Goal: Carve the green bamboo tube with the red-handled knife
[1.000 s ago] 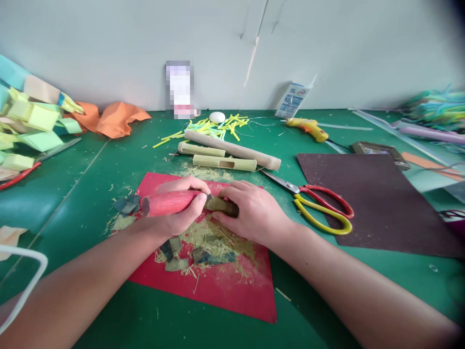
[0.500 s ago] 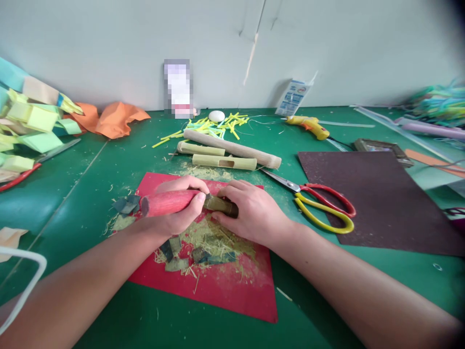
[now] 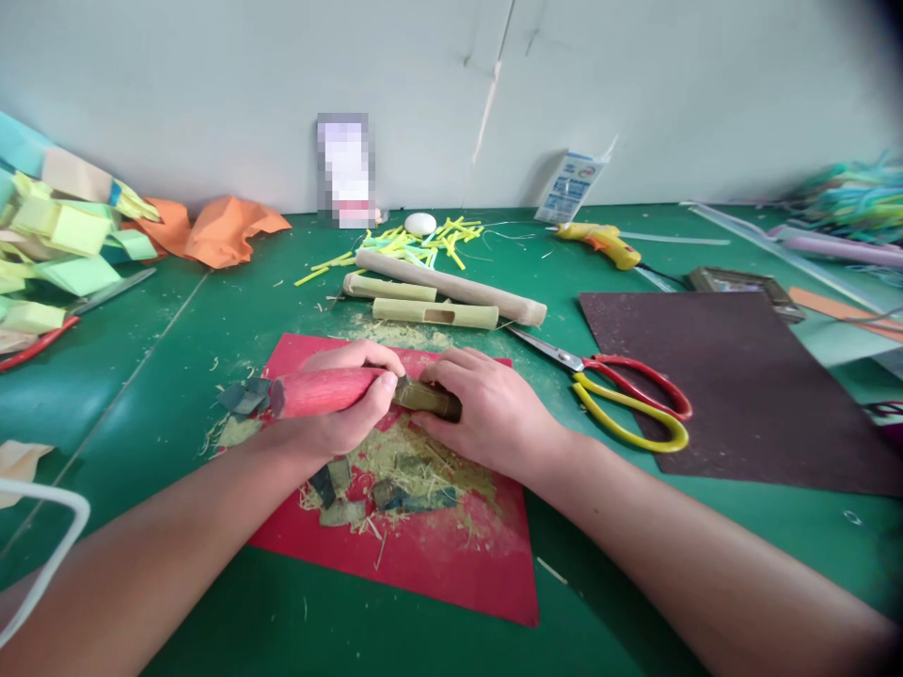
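My left hand (image 3: 339, 423) is wrapped round a thick red tool handle (image 3: 317, 392) that lies almost level, its tip hidden against a short dark-green bamboo piece (image 3: 427, 401). My right hand (image 3: 494, 414) presses that bamboo piece down with closed fingers. Both hands work over a red mat (image 3: 437, 555) on the green table (image 3: 176, 329). Pale shavings and dark bark chips (image 3: 395, 480) lie under and in front of the hands.
Three pale bamboo tubes (image 3: 437, 314) lie just beyond the mat. Red-and-yellow scissors (image 3: 621, 400) rest to the right, beside a dark brown sheet (image 3: 734, 376). A yellow glue gun (image 3: 599, 244) is at the back, folded paper (image 3: 63, 254) at far left.
The hands stay in place on the mat; the left thumb has slid slightly forward along the red handle toward the bamboo piece.
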Available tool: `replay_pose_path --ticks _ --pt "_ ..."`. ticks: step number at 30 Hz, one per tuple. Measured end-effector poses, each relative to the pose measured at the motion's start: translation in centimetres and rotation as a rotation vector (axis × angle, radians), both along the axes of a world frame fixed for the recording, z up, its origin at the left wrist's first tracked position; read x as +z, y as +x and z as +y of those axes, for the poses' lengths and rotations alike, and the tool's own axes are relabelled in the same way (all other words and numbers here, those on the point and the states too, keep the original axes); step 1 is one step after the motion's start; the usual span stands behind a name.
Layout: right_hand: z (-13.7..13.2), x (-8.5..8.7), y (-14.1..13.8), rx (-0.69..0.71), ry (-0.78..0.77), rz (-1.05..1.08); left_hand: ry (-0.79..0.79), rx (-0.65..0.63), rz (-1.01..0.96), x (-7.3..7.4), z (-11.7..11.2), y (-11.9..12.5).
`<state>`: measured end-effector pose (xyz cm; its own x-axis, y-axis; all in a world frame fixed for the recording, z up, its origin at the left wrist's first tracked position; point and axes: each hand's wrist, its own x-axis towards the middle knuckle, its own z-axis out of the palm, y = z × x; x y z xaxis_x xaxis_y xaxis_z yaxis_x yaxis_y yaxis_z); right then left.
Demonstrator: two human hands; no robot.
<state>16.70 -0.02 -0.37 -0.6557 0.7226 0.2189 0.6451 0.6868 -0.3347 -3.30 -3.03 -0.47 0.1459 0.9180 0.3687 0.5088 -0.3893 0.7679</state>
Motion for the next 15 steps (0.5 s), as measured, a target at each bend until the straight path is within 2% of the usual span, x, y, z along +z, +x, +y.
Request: replay_pose_path --ticks 5,11,15 --pt "-0.02 0.12 0.01 0.004 -0.009 0.000 -0.022 -0.008 0.000 0.03 -0.03 0.02" --pt "0.01 0.05 0.07 -0.004 -0.012 0.009 -0.047 0.006 -0.156 -0.57 0.09 -0.06" --pt "0.23 -0.04 0.20 0.019 -0.032 0.023 -0.030 0.001 -0.139 -0.43 0.15 -0.20"
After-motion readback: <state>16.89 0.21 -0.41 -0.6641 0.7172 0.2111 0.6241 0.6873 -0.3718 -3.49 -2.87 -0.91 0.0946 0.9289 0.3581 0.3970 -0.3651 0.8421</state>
